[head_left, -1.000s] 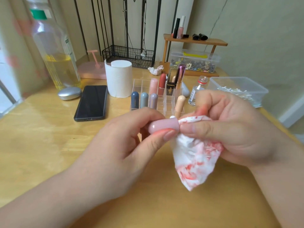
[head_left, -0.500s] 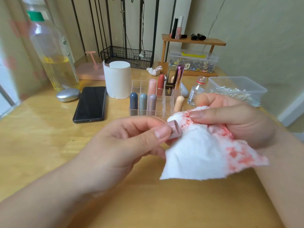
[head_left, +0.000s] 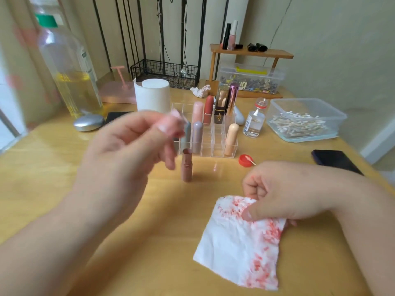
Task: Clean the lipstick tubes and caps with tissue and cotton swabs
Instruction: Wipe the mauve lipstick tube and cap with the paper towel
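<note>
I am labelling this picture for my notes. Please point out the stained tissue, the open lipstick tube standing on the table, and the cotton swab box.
stained tissue (head_left: 235, 248): head view, white middle of the sheet.
lipstick tube (head_left: 187, 170): head view, lower body.
cotton swab box (head_left: 335, 122): head view, right side wall.

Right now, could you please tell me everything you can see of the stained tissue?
The tissue is a thin, white, roughly square paper sheet, creased, with red-pink smears along its top edge and right side; its lower left is clean. The right hand pinches its upper edge between thumb and curled fingers, and the rest spreads below, over the wooden table.
</note>
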A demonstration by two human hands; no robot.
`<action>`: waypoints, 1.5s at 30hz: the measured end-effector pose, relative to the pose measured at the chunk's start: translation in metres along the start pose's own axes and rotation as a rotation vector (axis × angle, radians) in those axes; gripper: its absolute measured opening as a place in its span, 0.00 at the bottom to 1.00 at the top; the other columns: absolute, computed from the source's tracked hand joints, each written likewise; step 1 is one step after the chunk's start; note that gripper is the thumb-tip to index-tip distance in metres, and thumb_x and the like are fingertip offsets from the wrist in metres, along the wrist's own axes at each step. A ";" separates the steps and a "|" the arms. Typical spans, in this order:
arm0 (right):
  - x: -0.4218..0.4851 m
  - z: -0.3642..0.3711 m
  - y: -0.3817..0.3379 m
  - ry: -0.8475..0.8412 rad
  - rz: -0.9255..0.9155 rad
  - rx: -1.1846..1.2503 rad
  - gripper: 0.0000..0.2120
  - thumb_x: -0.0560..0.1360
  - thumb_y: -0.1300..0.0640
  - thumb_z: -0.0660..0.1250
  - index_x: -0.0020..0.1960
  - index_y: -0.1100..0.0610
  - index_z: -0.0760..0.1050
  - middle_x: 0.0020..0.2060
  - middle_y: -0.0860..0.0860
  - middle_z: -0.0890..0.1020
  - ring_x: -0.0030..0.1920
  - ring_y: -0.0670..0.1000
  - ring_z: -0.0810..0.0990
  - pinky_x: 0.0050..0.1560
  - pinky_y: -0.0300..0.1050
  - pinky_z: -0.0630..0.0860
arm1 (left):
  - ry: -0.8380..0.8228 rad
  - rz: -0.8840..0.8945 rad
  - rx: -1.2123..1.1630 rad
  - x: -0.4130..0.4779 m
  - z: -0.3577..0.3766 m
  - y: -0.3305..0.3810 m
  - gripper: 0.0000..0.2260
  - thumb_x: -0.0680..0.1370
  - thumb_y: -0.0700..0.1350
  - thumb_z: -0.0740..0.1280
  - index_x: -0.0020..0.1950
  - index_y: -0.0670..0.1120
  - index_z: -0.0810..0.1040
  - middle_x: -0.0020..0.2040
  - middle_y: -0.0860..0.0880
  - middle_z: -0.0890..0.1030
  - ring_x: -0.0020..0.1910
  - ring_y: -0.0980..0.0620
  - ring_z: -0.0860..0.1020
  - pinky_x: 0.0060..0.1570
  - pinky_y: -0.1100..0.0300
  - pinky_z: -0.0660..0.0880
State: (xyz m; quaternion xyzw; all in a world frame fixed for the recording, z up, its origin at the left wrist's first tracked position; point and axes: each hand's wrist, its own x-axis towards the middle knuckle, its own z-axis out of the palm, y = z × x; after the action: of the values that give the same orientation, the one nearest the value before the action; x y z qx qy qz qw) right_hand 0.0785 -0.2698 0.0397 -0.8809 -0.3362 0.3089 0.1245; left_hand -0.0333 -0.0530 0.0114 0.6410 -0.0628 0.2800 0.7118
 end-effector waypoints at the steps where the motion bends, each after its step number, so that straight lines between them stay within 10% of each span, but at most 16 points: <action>1: 0.002 0.002 -0.001 0.030 0.008 -0.078 0.18 0.71 0.48 0.76 0.35 0.55 0.70 0.24 0.45 0.73 0.25 0.45 0.71 0.28 0.42 0.70 | 0.059 0.016 -0.060 0.004 -0.003 0.000 0.07 0.76 0.48 0.72 0.44 0.46 0.84 0.36 0.40 0.78 0.32 0.46 0.71 0.36 0.55 0.68; 16: 0.027 0.028 -0.014 0.647 -0.266 0.211 0.12 0.67 0.46 0.79 0.42 0.48 0.79 0.36 0.41 0.81 0.29 0.41 0.72 0.31 0.34 0.68 | 0.003 -0.109 -0.037 0.013 -0.012 -0.019 0.14 0.65 0.34 0.76 0.46 0.45 0.77 0.42 0.48 0.82 0.34 0.52 0.75 0.37 0.62 0.73; 21: 0.024 0.042 -0.026 0.584 -0.663 0.752 0.14 0.68 0.53 0.78 0.51 0.55 0.81 0.40 0.51 0.82 0.37 0.51 0.73 0.38 0.50 0.73 | -0.187 -0.023 0.017 0.007 -0.009 -0.017 0.12 0.67 0.35 0.79 0.46 0.44 0.82 0.44 0.45 0.82 0.39 0.41 0.78 0.42 0.52 0.80; 31: 0.027 0.046 -0.028 0.767 -0.835 0.750 0.08 0.71 0.62 0.74 0.47 0.63 0.79 0.46 0.60 0.81 0.48 0.65 0.80 0.39 0.66 0.76 | -0.270 0.171 0.347 -0.001 -0.003 -0.017 0.15 0.69 0.42 0.79 0.55 0.44 0.84 0.46 0.43 0.80 0.38 0.42 0.79 0.43 0.44 0.77; 39: 0.031 0.026 -0.014 0.828 -0.403 0.634 0.07 0.71 0.62 0.77 0.41 0.61 0.78 0.30 0.48 0.79 0.30 0.43 0.74 0.33 0.34 0.73 | 0.160 -0.046 0.713 0.010 -0.013 -0.004 0.10 0.75 0.52 0.73 0.37 0.49 0.81 0.31 0.47 0.79 0.29 0.47 0.75 0.30 0.57 0.71; 45: 0.046 0.033 -0.003 0.656 -0.141 0.379 0.09 0.71 0.55 0.76 0.39 0.56 0.77 0.31 0.55 0.78 0.30 0.47 0.73 0.37 0.53 0.77 | -0.251 -0.461 1.078 0.009 -0.013 -0.011 0.14 0.70 0.57 0.76 0.50 0.57 0.76 0.43 0.60 0.79 0.38 0.63 0.77 0.32 0.72 0.67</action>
State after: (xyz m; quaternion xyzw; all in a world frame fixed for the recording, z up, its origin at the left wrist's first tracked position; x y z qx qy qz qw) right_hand 0.0831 -0.2364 -0.0053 -0.8690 -0.2754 0.0580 0.4069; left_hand -0.0235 -0.0383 0.0036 0.9370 0.1452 0.0331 0.3161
